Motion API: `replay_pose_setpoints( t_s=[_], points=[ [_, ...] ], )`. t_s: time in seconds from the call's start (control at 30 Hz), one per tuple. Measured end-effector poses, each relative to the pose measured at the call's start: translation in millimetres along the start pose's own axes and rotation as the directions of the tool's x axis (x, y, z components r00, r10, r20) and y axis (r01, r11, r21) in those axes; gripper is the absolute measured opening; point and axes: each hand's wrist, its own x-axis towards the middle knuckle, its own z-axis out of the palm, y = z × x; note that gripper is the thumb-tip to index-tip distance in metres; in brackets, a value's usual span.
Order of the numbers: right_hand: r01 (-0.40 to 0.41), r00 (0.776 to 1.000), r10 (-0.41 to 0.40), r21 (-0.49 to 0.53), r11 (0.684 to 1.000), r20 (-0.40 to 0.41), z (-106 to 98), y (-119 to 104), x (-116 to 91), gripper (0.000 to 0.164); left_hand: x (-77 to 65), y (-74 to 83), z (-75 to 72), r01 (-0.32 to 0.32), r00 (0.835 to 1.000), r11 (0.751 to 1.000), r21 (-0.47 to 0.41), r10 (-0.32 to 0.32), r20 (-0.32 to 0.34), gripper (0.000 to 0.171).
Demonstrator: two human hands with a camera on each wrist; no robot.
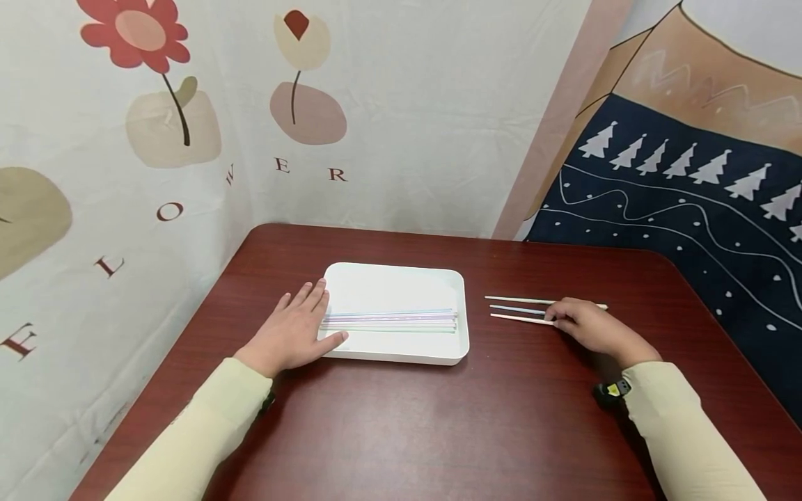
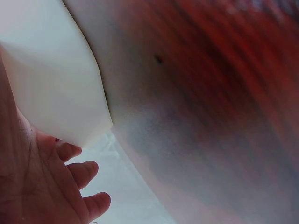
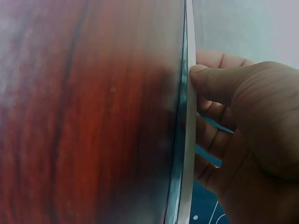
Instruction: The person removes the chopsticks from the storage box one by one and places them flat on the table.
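Note:
A white rectangular tray [image 1: 388, 285] lies on the table, with several pastel chopsticks [image 1: 395, 321] side by side across its front half. My left hand [image 1: 294, 330] rests at the tray's left end, fingers straight and spread, thumb reaching over the rim. In the left wrist view its fingertips show beside the tray's wall [image 2: 56, 74]. Right of the tray lie a pale green chopstick [image 1: 516, 300] and a blue chopstick [image 1: 516, 309]. Nearest to me is a cream chopstick [image 1: 520, 319], which my right hand [image 1: 585, 325] pinches between thumb and fingers, seen closely in the right wrist view.
The dark red-brown wooden table [image 1: 426, 424] has rounded far corners. A pale flower-printed cloth [image 1: 407, 139] hangs along its left and back sides. At the right hangs a dark blue cloth with white trees [image 1: 677, 202].

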Motion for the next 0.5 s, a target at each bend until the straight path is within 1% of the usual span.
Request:
replay_pose_setpoints(
  t_s=[0.37, 0.5],
  points=[
    [-0.025, 1.0, 0.025, -0.004, 1.0, 0.013, -0.6, 0.4, 2.9, 0.021, -0.3, -0.2, -0.4, 0.005, 1.0, 1.0, -0.004, -0.005, 0.013, 0.096],
    [-0.029, 1.0, 0.029, 0.006, 1.0, 0.001, -7.9, -4.6, 9.0, 0.018, -0.8, 0.3, -0.6, 0.006, 1.0, 1.0, -0.009, -0.006, 0.015, 0.096]
  ],
)
